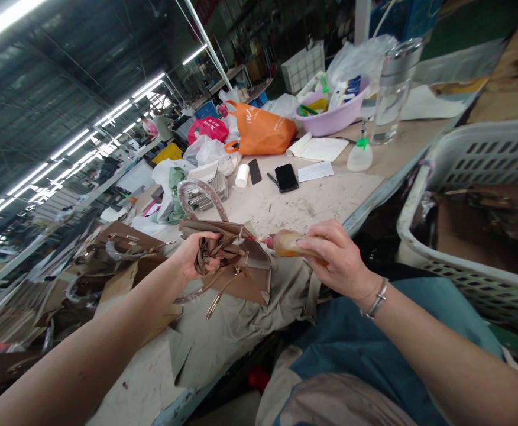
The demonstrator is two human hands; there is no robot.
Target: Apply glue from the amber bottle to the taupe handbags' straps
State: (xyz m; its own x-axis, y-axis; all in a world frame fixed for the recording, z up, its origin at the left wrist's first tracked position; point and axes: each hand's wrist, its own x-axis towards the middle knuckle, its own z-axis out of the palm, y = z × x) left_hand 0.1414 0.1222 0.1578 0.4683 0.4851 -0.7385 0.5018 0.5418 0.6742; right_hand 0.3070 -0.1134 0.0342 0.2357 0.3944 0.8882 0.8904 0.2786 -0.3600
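Note:
A brown handbag (pixel 255 275) lies tilted on a crumpled grey-green cloth (pixel 223 340) at the table's front edge. My left hand (pixel 191 255) is closed around the bunched brown lining (pixel 218 248) at the bag's opening. In my right hand (pixel 336 254) is a yellowish squeeze bottle (pixel 288 243), held sideways with its red tip pointing left at the bag's rim. Whether the tip touches the bag I cannot tell. One wrapped handle (pixel 206 188) stands up behind the bag, and a metal zipper pull (pixel 213 306) hangs in front.
More brown bags (pixel 128 245) are piled at left. A white plastic basket (pixel 418 245) stands close on my right. Farther back on the table (pixel 259 204) are a phone (pixel 286 177), an orange bag (pixel 263 130), a purple basin (pixel 330 123), a small dropper bottle (pixel 359 157) and a clear water bottle (pixel 389 100).

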